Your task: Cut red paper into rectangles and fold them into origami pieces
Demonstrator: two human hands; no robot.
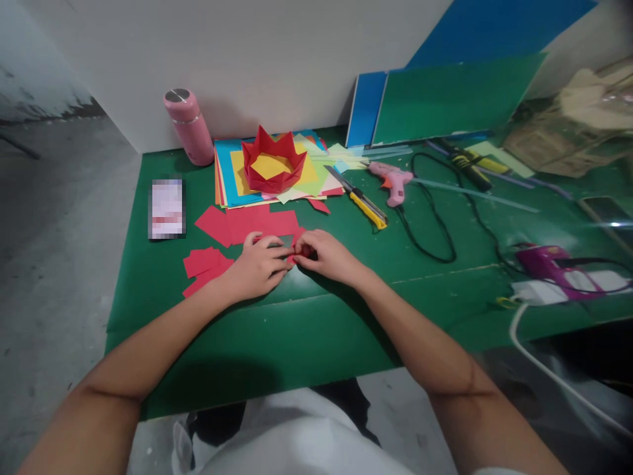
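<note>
My right hand (324,256) pinches a small piece of red paper (291,259) above the green table. From the other side, my left hand (262,264) grips the same piece between its thumb and index finger, with its other fingers bent and apart. My fingers hide much of this piece, so its exact folds cannot be made out. Red paper sheets (247,224) lie just beyond my left hand, and smaller red paper pieces (205,264) lie to its left. Farther back, a red folded-paper ring with pointed tips (274,181) rests on stacked coloured paper (227,188).
A pink bottle (190,128) stands at the back left, near a blurred card-like item (167,210). Right of the paper lie a yellow utility knife (368,208), blade out, and a pink glue gun (393,181) with its cord. A purple-and-white power strip (554,277) lies far right.
</note>
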